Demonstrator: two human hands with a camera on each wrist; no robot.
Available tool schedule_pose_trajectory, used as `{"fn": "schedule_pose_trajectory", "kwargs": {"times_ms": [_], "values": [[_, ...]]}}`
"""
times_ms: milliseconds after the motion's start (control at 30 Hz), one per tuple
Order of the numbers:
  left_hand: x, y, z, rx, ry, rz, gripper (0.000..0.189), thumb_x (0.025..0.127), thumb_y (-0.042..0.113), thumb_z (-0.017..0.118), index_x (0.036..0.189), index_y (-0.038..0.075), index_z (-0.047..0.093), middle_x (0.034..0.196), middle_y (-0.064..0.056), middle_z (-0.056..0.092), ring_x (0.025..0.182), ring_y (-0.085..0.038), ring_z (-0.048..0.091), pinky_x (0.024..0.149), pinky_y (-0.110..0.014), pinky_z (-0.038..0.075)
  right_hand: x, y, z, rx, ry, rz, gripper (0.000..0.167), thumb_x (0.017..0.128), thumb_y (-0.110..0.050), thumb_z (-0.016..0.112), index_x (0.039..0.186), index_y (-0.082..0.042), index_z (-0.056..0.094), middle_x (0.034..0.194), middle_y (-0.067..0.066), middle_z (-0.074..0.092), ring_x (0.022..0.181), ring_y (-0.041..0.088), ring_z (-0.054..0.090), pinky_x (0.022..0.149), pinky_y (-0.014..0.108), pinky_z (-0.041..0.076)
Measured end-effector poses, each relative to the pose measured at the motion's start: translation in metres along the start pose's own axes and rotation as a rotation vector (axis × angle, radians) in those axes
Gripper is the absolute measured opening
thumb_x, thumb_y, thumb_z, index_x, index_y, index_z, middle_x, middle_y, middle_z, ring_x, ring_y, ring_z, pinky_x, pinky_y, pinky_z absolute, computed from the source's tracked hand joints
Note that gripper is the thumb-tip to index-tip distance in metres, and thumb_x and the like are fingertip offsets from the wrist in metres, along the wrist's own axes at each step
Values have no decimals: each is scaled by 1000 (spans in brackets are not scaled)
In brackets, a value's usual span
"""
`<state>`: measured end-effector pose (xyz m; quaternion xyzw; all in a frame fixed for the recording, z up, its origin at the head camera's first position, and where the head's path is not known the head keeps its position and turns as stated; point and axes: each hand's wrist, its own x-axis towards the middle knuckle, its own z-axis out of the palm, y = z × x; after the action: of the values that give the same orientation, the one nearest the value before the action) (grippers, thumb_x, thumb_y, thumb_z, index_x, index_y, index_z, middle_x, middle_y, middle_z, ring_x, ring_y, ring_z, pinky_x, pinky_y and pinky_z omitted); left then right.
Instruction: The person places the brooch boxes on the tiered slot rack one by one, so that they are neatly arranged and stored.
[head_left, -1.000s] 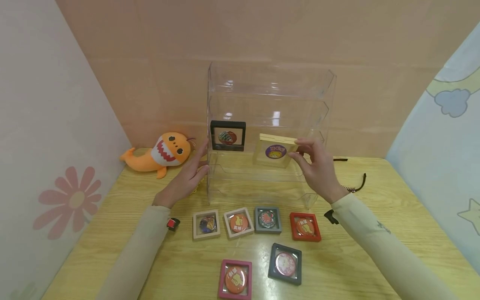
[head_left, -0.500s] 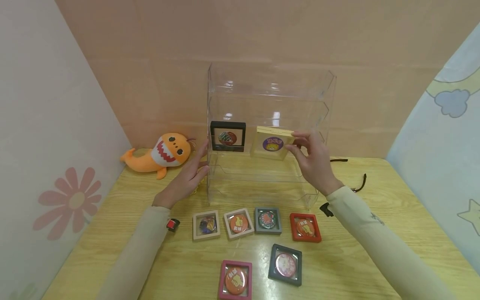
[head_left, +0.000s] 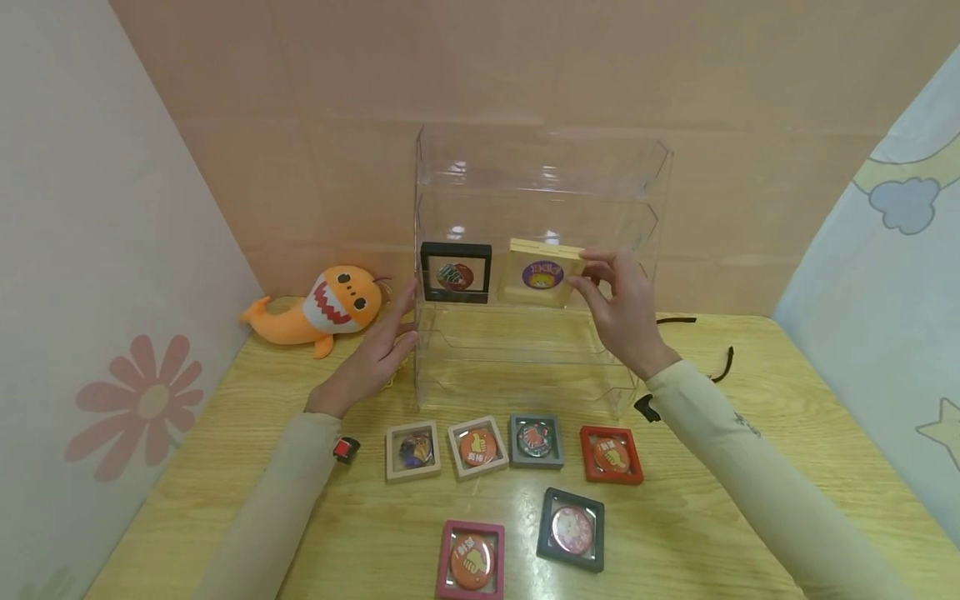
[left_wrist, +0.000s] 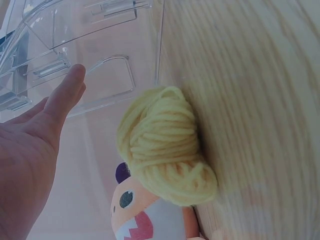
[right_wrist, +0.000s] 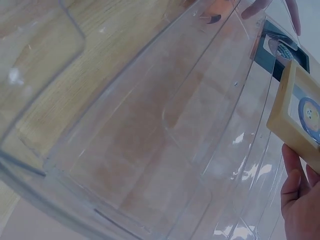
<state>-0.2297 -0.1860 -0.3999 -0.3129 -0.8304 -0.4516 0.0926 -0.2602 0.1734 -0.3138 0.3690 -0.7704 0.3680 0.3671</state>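
My right hand [head_left: 626,312] pinches the right edge of a pale yellow display frame [head_left: 542,277] with a purple round badge in it. The yellow frame is upright, in front of a tier of the clear acrylic rack [head_left: 525,346], to the right of a black display frame [head_left: 456,273] that stands in the same tier. In the right wrist view, thumb and fingers [right_wrist: 300,192] grip the yellow frame [right_wrist: 285,100] near its corner. My left hand [head_left: 367,354] rests with straight fingers against the rack's left side; the left wrist view shows its fingers [left_wrist: 65,95] extended by the clear panel.
Several framed badges lie on the wooden table before the rack, among them a red frame [head_left: 611,454], a pink frame [head_left: 471,560] and a dark grey frame [head_left: 572,530]. Left of the rack sit an orange shark plush [head_left: 315,312] and a yellow yarn bundle [left_wrist: 162,145].
My right hand has raised the yellow frame and shifted it slightly left, bringing it level with the black frame. The left hand stays in place on the rack's side.
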Motion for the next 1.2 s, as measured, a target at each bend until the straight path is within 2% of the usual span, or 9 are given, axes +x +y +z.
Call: {"fn": "schedule_pose_trajectory", "kwargs": {"times_ms": [133, 333, 567, 833, 967, 1100, 1200], "values": [[1, 0, 0, -11, 0, 12, 73, 110, 15, 43, 164, 33, -3, 169, 5, 5, 151, -25, 23, 112, -55, 38, 4, 1, 2, -15, 8, -14, 36, 87, 5, 74, 117, 8, 54, 105, 24, 58, 86, 32, 71, 79, 15, 48], [1, 2, -1, -23, -3, 22, 73, 110, 14, 43, 163, 33, -4, 169, 6, 3, 151, -23, 21, 112, -55, 37, 10, 3, 3, -33, 2, -24, 34, 89, 2, 74, 117, 7, 54, 103, 24, 59, 86, 33, 71, 75, 31, 50], [0, 3, -3, -12, -6, 2, 74, 110, 14, 42, 163, 34, -4, 169, 6, 5, 151, -24, 23, 112, -55, 37, 15, 7, 9, -61, 9, -30, 33, 90, -1, 74, 116, 7, 55, 101, 24, 61, 85, 33, 72, 69, 26, 42], [0, 3, -4, 2, -2, -14, 73, 110, 18, 43, 163, 35, -4, 169, 6, 5, 150, -26, 26, 112, -55, 38, 21, 8, 14, -41, -16, 6, 33, 90, 0, 73, 116, 7, 55, 99, 22, 65, 82, 32, 71, 67, 36, 48], [1, 3, -2, -1, -4, -8, 73, 110, 17, 43, 163, 34, -4, 169, 6, 4, 150, -26, 24, 111, -57, 38, 21, 9, 15, -45, -52, 27, 31, 91, 0, 71, 117, 6, 55, 97, 20, 66, 82, 31, 71, 67, 34, 49], [2, 4, -1, 3, -3, -6, 75, 109, 15, 44, 163, 35, -3, 169, 7, 4, 150, -26, 24, 111, -56, 38, 18, 9, 15, -44, -85, 47, 32, 92, 1, 71, 118, 6, 53, 102, 20, 65, 86, 30, 72, 71, 31, 53], [2, 4, 0, 3, -2, -5, 75, 109, 13, 44, 163, 35, -3, 169, 8, 4, 150, -25, 24, 111, -56, 38, 16, 10, 16, -61, -99, 60, 32, 91, 1, 71, 118, 6, 53, 104, 19, 65, 87, 29, 72, 68, 32, 54]]}}
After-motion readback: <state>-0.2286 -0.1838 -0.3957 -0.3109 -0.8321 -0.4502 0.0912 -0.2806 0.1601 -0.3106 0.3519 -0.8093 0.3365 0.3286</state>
